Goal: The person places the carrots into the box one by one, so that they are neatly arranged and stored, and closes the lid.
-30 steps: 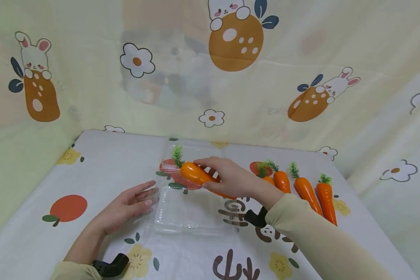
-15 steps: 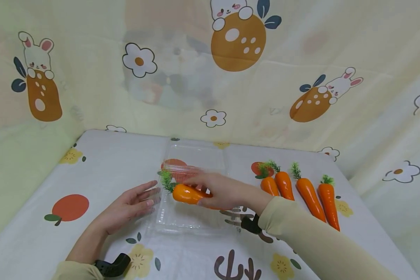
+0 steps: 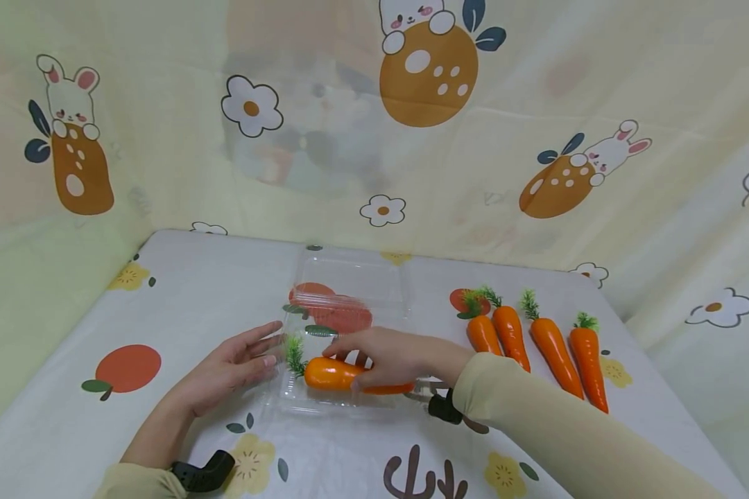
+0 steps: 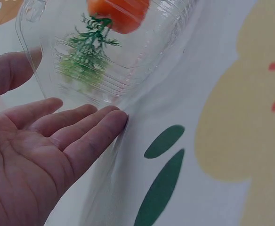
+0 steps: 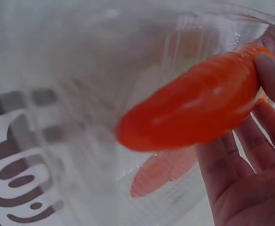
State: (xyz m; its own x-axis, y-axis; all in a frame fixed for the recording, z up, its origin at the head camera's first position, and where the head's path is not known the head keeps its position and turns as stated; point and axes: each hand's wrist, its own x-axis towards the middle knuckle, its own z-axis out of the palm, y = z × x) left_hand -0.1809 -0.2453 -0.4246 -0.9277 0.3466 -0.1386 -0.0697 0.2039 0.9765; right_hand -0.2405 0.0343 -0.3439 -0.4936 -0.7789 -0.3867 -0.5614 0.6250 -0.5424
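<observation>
My right hand (image 3: 387,357) grips an orange toy carrot (image 3: 329,375) with green leaves, thumb on one side and fingers on the other. The carrot lies sideways within the near half of a clear plastic clamshell box (image 3: 343,265), its leaves toward the left wall. In the right wrist view the tapered end of the carrot (image 5: 189,108) points away from the palm. My left hand (image 3: 240,364) has its fingers extended at the box's left side, palm toward it. Through the clear wall in the left wrist view, the green leaves (image 4: 88,59) show just past the fingertips.
Several more carrots (image 3: 555,353) lie in a loose row on the right of the table. The table's cloth (image 3: 181,298) is white with printed fruit and flowers. A patterned curtain (image 3: 324,166) hangs behind. The box's lid lies folded back toward the curtain.
My right hand has lowered the carrot toward me into the near half of the box, and the carrot has turned from slanted to nearly level across. My left hand has stayed beside the box.
</observation>
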